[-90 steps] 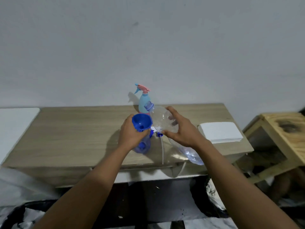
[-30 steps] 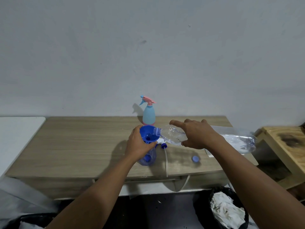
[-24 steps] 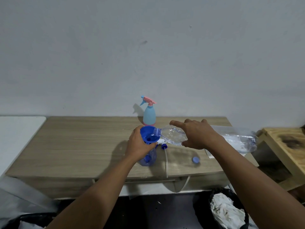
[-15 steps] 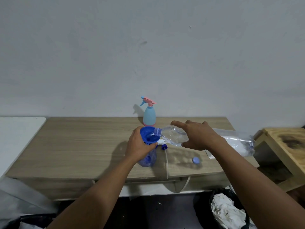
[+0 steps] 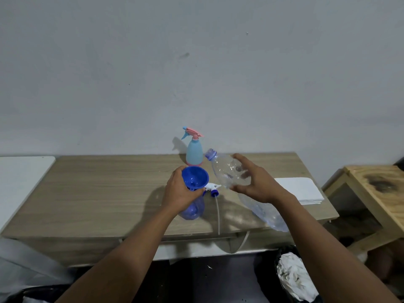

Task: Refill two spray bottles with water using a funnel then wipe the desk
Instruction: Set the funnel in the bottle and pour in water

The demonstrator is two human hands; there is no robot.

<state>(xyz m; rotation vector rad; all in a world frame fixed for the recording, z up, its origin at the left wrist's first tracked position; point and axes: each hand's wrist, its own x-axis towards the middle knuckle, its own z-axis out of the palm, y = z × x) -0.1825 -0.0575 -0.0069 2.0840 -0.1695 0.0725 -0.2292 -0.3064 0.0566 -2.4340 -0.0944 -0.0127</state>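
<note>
A blue funnel (image 5: 195, 178) sits in the neck of a translucent blue spray bottle (image 5: 193, 209) on the wooden desk (image 5: 98, 193). My left hand (image 5: 178, 193) grips the bottle's neck and the funnel's stem. My right hand (image 5: 253, 182) holds a large clear water bottle (image 5: 229, 170), tilted with its open mouth up and away from the funnel and its base low towards the desk's front edge. The removed white and blue spray head (image 5: 213, 190) with its long tube lies beside the blue bottle. A light blue spray bottle with a pink trigger (image 5: 194, 150) stands upright by the wall.
A stack of white paper towels (image 5: 300, 190) lies at the desk's right end. A wooden stool (image 5: 378, 189) stands to the right. A black bin with crumpled white paper (image 5: 295, 278) is below the desk's front. A white surface (image 5: 19, 178) adjoins the desk at left.
My right hand has tipped the water bottle back from lying over the funnel, so its mouth now points up and away. My left hand stays on the funnel and bottle neck.
</note>
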